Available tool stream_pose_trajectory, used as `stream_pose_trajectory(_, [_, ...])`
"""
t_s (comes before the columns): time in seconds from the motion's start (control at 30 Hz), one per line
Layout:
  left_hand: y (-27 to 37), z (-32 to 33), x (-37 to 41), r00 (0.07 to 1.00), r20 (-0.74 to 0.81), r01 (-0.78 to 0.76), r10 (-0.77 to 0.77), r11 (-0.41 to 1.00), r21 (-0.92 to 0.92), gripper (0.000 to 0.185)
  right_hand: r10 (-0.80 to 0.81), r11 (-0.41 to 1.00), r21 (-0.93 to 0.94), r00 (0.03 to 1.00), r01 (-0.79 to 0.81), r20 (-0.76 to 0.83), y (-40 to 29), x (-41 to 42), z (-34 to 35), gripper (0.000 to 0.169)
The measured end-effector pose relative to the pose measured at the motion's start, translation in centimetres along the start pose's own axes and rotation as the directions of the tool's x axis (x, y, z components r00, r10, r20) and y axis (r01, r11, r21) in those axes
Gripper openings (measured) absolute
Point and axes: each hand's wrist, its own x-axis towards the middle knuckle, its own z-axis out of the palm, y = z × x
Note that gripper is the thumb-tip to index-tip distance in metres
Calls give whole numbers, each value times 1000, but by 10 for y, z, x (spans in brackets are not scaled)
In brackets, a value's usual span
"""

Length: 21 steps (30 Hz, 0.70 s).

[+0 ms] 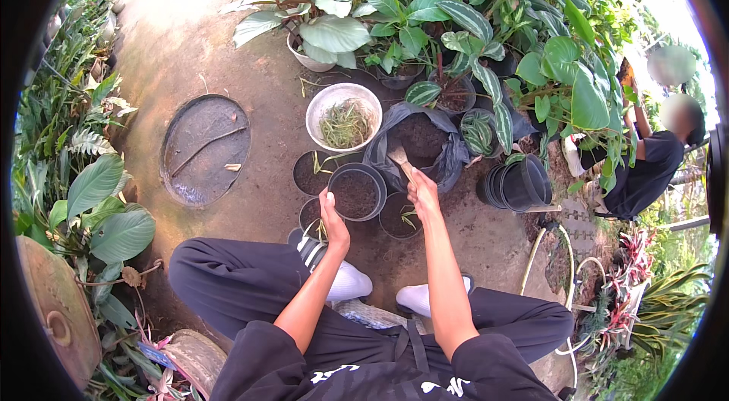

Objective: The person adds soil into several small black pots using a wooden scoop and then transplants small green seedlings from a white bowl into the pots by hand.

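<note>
My left hand holds the left side of a black plastic pot filled with dark soil. In my right hand is the handle of a small trowel, its soil-coated blade over the rim of a black plastic bag of dark soil. A white bowl with green cuttings stands beyond the pot. Around the held pot are other black pots of soil with pale green sprigs: one at its upper left, one at its right, and one partly behind my left hand.
Several stacked empty black pots stand to the right, near a pale hose. Leafy potted plants line the far side. A round cover with a stick lies at left. A person in dark clothes sits at far right.
</note>
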Motion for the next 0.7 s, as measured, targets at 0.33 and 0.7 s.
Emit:
stream_pose_trajectory(0.33, [0, -4, -3, 956, 208, 213, -207, 977, -9, 58, -198, 973, 113, 980, 200, -21, -20, -92, -28, 45])
stream_pose_trajectory(0.7, [-1, -3, -3, 926, 312, 293, -214, 927, -233, 59, -299, 878, -268, 892, 396, 339, -55, -127, -4, 40])
